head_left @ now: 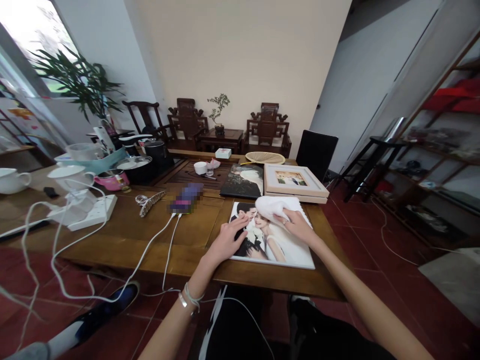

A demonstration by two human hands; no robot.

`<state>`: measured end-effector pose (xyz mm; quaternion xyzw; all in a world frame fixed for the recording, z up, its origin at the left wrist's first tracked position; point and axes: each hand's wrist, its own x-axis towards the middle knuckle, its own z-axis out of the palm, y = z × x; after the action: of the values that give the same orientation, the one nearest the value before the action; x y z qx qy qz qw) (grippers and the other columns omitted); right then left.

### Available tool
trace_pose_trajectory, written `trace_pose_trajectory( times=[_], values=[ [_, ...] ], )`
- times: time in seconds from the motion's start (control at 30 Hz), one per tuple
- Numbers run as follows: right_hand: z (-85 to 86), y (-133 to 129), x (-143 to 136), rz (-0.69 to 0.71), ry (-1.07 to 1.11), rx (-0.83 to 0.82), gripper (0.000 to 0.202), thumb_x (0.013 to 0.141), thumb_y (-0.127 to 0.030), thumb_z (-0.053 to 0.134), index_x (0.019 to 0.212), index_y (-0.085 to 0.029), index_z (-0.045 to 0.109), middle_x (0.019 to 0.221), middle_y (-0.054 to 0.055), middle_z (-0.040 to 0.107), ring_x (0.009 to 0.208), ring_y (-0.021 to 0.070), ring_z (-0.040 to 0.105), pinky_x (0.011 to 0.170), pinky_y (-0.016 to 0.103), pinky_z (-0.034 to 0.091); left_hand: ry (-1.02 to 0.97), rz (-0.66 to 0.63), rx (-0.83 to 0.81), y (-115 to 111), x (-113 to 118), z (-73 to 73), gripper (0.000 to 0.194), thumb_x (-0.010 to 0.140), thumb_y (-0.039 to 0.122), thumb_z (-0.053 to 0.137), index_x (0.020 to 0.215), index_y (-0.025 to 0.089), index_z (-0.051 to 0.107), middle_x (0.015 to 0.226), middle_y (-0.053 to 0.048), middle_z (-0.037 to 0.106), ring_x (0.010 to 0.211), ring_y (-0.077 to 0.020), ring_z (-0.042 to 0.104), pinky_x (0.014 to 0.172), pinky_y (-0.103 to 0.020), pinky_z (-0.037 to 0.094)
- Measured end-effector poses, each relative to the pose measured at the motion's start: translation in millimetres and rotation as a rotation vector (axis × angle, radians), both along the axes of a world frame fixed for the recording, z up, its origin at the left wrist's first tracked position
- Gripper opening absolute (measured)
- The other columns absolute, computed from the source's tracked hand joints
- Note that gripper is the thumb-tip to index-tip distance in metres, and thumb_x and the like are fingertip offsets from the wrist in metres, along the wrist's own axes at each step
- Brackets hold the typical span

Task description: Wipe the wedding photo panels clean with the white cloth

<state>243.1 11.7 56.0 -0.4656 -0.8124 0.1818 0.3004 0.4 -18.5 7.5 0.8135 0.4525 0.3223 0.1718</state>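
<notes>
Two hands (225,242) (298,225), white cloth (272,206), photo print (277,245); no legible writing.

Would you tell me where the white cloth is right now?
In the head view, the white cloth lies under the right hand, on the photo album, right of centre.

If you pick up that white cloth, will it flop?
Probably floppy: the white cloth lies bunched in soft folds under the right hand. It likely weighs little and should slide easily over the glossy photo panel, which the left hand presses flat.

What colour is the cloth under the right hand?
White cloth, clearest in the head view.
</notes>
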Motion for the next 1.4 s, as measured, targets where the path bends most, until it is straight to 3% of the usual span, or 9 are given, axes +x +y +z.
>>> trace_pose_trajectory(
  times=[0.23,0.4,0.5,0.6,0.73,0.97,1.07,1.2,1.4],
  values=[
    [-3.1,-15.0,44.6,-0.119,-0.091,0.012,0.024,0.083,-0.027,0.040,0.088,-0.018,0.062,0.087,0.005,0.065,0.082,0.0236,0.056,0.077,0.032,0.039,-0.001,0.004,-0.006,-1.6,0.9,2.6,0.037,0.087,0.028,0.040,0.122,0.025,0.051,0.133,-0.004,0.047,0.129,-0.0194,0.034,0.104,-0.041,0.029],
    [3.8,-70.5,36.1,-0.051,-0.331,-0.054,0.022,0.078,-0.017,0.037,0.077,-0.020,0.060,0.074,0.004,0.060,0.085,0.0239,0.055,0.084,0.038,0.038,0.012,0.009,-0.002,-1.6,0.7,2.5,0.037,0.087,0.029,0.040,0.123,0.024,0.051,0.133,-0.003,0.047,0.129,-0.0189,0.034,0.104,-0.040,0.029],
    [16.8,-107.3,27.8,0.059,-0.365,-0.174,0.020,0.079,-0.016,0.039,0.076,-0.022,0.058,0.080,0.004,0.060,0.101,0.0253,0.050,0.087,0.037,0.037,0.025,0.010,0.005,-1.7,0.6,2.3,0.037,0.088,0.029,0.040,0.123,0.024,0.050,0.133,-0.003,0.047,0.129,-0.0184,0.034,0.104,-0.040,0.029],
    [29.5,-125.3,23.7,0.157,-0.374,-0.259,0.020,0.082,-0.018,0.040,0.075,-0.022,0.058,0.081,0.004,0.060,0.098,0.0232,0.051,0.087,0.035,0.037,0.026,0.009,0.013,-2.0,0.9,2.1,0.038,0.088,0.028,0.040,0.124,0.025,0.049,0.133,-0.002,0.047,0.129,-0.0183,0.035,0.105,-0.041,0.028],
    [27.5,-104.8,26.9,0.124,-0.365,-0.213,0.019,0.084,-0.022,0.040,0.083,-0.022,0.059,0.083,0.004,0.060,0.087,0.0210,0.053,0.083,0.033,0.038,0.025,0.000,0.019,-1.9,1.4,2.0,0.038,0.087,0.029,0.040,0.123,0.025,0.050,0.133,-0.003,0.047,0.129,-0.0187,0.034,0.104,-0.041,0.029],
    [7.3,-11.0,33.0,0.012,-0.306,0.009,0.020,0.081,-0.017,0.039,0.083,-0.020,0.059,0.083,0.005,0.062,0.080,0.0211,0.054,0.075,0.030,0.038,0.011,0.010,0.010,-1.5,0.4,1.6,0.037,0.086,0.028,0.042,0.123,0.024,0.051,0.133,-0.003,0.047,0.129,-0.0199,0.034,0.104,-0.042,0.030],
    [6.0,10.3,27.2,0.011,-0.286,0.045,0.022,0.078,-0.013,0.039,0.083,-0.019,0.059,0.085,0.004,0.064,0.080,0.0204,0.055,0.081,0.031,0.037,0.014,0.009,0.003,-1.2,0.2,1.2,0.037,0.086,0.027,0.042,0.122,0.024,0.051,0.133,-0.004,0.046,0.129,-0.0196,0.034,0.104,-0.042,0.030],
    [1.1,1.6,18.2,-0.002,-0.289,0.069,0.026,0.074,-0.008,0.038,0.082,-0.019,0.060,0.084,0.003,0.064,0.079,0.0194,0.056,0.096,0.038,0.027,0.009,0.016,-0.010,-0.6,0.5,1.1,0.037,0.086,0.027,0.042,0.122,0.025,0.051,0.133,-0.004,0.047,0.129,-0.0201,0.034,0.104,-0.044,0.030],
    [0.7,-75.4,16.6,0.038,-0.348,-0.019,0.022,0.077,-0.013,0.040,0.084,-0.020,0.060,0.091,0.007,0.062,0.105,0.0267,0.049,0.091,0.041,0.034,-0.019,0.014,-0.008,-0.5,1.0,0.4,0.035,0.086,0.030,0.043,0.120,0.025,0.053,0.131,-0.005,0.049,0.128,-0.0201,0.036,0.104,-0.043,0.029]
  ],
)
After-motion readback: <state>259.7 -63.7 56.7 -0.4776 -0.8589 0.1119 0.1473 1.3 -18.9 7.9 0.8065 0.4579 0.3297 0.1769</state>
